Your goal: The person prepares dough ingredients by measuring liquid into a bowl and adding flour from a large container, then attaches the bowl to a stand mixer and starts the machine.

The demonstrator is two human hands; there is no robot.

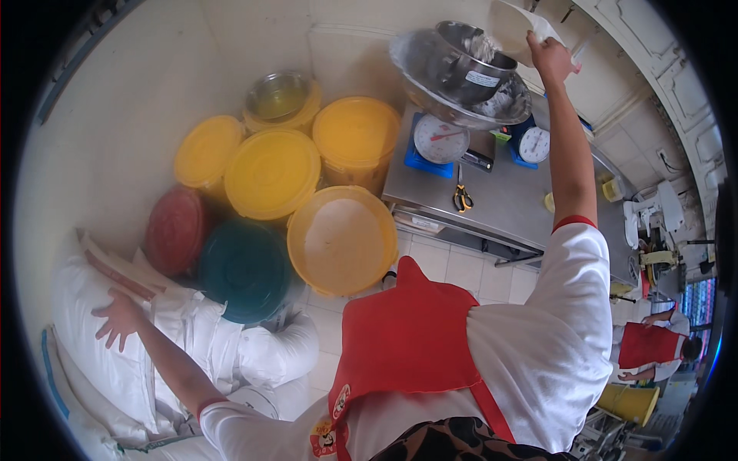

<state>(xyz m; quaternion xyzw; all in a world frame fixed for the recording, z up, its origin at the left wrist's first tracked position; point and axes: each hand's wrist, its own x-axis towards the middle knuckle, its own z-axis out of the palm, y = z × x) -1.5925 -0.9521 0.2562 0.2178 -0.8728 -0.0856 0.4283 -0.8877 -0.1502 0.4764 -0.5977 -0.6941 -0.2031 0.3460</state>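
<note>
Right hand (550, 55) closed on a white container (516, 32), angled by the pot (475, 83), which sits in the basin (419, 86) above the scale (441, 140) on the tabletop (492, 206). Left hand (121, 318) empty, fingers spread at the sacks (192, 326); contact unclear. Risk: over-tilt could spill powder (483, 48) outside the pot; a bump could shift the pot.

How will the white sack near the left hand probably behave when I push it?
The white sack probably gives softly, because its surface is creased. It is likely heavy, since it looks bulky. It seems unlikely to roll, with its broad, flattened shape.
</note>
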